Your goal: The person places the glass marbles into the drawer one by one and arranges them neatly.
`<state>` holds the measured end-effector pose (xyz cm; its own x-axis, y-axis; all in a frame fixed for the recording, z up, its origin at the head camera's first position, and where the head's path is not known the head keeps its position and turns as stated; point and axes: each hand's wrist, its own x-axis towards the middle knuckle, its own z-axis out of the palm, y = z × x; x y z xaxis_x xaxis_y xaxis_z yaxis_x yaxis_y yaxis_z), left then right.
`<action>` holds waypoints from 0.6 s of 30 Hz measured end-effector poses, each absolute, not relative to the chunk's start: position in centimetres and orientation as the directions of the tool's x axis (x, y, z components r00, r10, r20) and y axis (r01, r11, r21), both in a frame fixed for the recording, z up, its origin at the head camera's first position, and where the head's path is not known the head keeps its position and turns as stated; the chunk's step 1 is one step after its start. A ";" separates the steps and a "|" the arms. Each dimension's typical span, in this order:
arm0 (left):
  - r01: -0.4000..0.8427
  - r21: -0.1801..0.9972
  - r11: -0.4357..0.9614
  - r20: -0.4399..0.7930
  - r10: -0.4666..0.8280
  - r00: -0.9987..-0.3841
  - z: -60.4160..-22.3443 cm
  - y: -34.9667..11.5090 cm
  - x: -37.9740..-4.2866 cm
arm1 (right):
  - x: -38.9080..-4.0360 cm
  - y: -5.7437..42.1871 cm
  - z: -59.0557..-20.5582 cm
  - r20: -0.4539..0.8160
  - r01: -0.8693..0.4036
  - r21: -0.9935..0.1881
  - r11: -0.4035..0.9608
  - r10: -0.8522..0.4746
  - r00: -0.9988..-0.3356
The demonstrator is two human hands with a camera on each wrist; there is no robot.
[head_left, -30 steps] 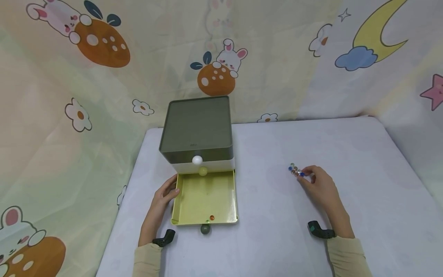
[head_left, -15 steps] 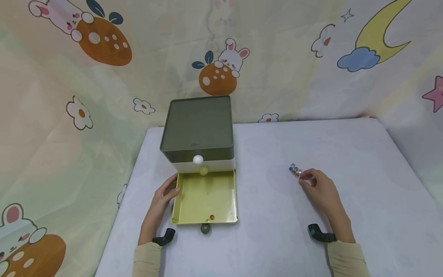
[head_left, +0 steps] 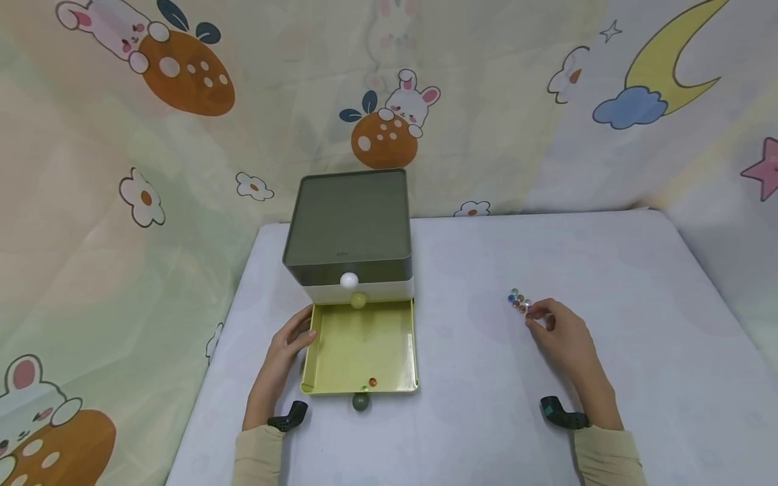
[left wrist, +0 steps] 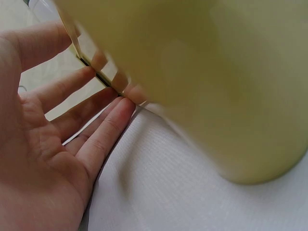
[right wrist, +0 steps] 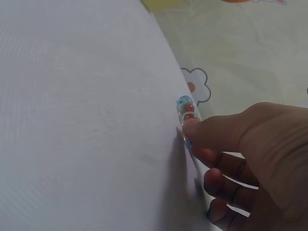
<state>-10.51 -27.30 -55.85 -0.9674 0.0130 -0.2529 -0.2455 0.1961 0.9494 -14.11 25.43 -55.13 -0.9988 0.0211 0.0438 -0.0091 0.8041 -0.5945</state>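
Several shiny round marbles [head_left: 521,299], clear, blue and amber, clustered right on a white tabletop [head_left: 474,378], right hand [head_left: 565,334] pinching a blue marble [right wrist: 188,143], left hand [head_left: 286,347] gripping the yellow-green drawer [head_left: 365,344], far bunny-print backdrop [head_left: 474,135].

Head view high, forward-down; wrist views close; table [head_left: 477,364] shared.

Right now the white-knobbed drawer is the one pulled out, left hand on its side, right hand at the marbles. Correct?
Wrong knob: the pulled-out drawer has the dark green knob, as the head view shows. Rest is right: left hand on its side, right hand at the marbles.
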 end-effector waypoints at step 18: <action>-0.237 0.950 0.203 -0.245 0.015 -0.969 -55.8 -27.3 -10.6 | -13.6 25.5 -55.1 0.123 -0.056 -0.767 0.640 0.060 -0.991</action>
<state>-10.60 -27.27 -55.83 -0.9695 0.0150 -0.2448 -0.2367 0.2033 0.9501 -13.65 25.49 -55.13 -0.9906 0.0603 0.1228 -0.0561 0.6397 -0.7666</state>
